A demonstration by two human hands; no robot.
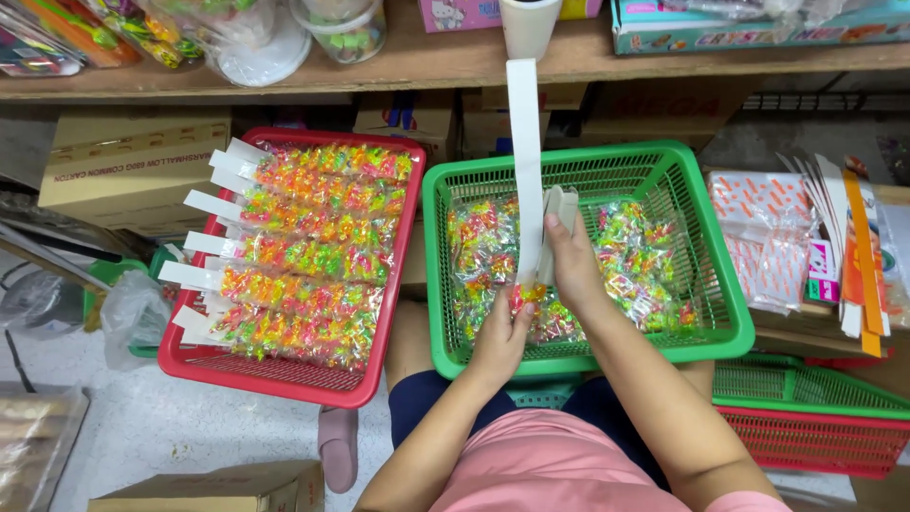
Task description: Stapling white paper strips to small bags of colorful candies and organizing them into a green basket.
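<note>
The left hand pinches a small clear packet of bright candies against the near end of a long white card strip; the right hand grips the strip and spare white strips just beyond. The strip's long axis runs far, over one green plastic basket of loose packets. Left, one red plastic basket holds six filled strips.

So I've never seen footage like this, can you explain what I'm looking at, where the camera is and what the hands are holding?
The camera sits on a person's head and looks down at their own lap and two bare hands. The left hand pinches a small packet of colourful sweets against a long white strip. The right hand grips that strip and some folded white card. Below the hands is a green basket of loose sweet packets. Beside it, a red basket holds finished strips with packets attached. A wooden shelf runs above.
</note>
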